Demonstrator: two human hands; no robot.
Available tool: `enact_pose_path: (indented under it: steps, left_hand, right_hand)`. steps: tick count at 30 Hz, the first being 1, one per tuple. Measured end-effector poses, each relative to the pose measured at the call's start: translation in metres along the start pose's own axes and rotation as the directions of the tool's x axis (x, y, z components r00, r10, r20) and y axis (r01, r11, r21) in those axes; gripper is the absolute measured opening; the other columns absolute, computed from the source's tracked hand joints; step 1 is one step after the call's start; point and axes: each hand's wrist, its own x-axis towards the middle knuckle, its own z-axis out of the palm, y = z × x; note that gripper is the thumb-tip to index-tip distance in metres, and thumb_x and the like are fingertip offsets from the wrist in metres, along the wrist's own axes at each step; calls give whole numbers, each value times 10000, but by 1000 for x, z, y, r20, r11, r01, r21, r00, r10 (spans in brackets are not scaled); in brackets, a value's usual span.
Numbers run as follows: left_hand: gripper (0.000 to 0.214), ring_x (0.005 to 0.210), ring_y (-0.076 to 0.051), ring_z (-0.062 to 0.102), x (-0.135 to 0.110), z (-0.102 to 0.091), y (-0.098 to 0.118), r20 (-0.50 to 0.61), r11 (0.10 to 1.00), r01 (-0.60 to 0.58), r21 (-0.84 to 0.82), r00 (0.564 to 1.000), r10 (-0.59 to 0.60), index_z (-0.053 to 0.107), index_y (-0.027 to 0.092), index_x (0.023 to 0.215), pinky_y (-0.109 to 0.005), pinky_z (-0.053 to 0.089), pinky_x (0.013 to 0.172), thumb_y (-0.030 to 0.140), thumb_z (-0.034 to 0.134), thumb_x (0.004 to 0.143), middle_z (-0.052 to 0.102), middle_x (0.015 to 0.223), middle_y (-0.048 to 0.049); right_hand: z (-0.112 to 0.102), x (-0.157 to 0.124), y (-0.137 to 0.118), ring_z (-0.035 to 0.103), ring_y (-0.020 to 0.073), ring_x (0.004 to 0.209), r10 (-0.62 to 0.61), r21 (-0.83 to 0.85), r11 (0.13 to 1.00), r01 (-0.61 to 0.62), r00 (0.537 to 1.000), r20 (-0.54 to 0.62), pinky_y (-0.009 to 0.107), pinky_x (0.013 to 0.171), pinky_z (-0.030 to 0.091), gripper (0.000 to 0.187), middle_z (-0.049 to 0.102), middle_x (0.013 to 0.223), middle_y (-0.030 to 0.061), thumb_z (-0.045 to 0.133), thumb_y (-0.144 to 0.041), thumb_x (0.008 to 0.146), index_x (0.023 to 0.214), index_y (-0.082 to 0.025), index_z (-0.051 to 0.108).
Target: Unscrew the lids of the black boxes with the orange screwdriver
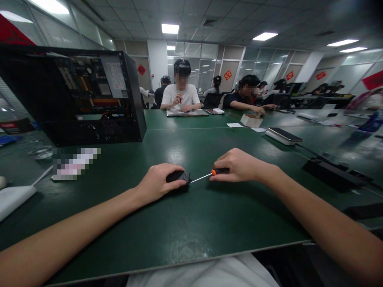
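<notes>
My left hand is closed over a small black device that lies on the green table. My right hand pinches a screwdriver with an orange and black handle. Its thin metal shaft points left, and the tip meets the right end of the black device. Both forearms rest low over the table near its front edge.
An open black computer case stands at the back left. A pixelated sheet lies before it, a white object at far left. Other people sit across the table. A small box, a flat device and black items lie right.
</notes>
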Motion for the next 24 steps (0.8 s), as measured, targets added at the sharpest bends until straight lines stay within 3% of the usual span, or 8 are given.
enact_pose_path:
  steps: [6, 16, 24]
  left_hand:
    - [392, 1079, -254, 685, -2, 0, 6, -32, 999, 29, -26, 999, -30, 656, 188, 1261, -367, 517, 967, 439, 583, 969, 728, 1215, -95]
    - [378, 1004, -259, 709, 1, -1, 9, -26, 995, 73, -72, 997, -75, 694, 158, 1180, -357, 542, 904, 436, 632, 933, 752, 1141, -99]
    - [370, 992, -257, 710, 0, 3, 6, -52, 993, 73, -89, 996, -77, 692, 158, 1169, -350, 534, 893, 435, 635, 931, 752, 1128, -96]
  right_hand:
    - [0, -1, 5, 440, 106, 500, 49, -22, 998, -50, 997, -53, 288, 547, 202, 431, 592, 588, 25, 544, -513, 954, 700, -178, 643]
    - [32, 11, 16, 464, 101, 535, 58, 211, 974, -83, 991, 123, 250, 566, 276, 548, 538, 588, -8, 464, -615, 965, 692, -160, 603]
    - [32, 11, 23, 469, 102, 543, 87, 226, 967, -114, 988, 125, 249, 566, 281, 548, 538, 599, -8, 459, -616, 967, 707, -158, 612]
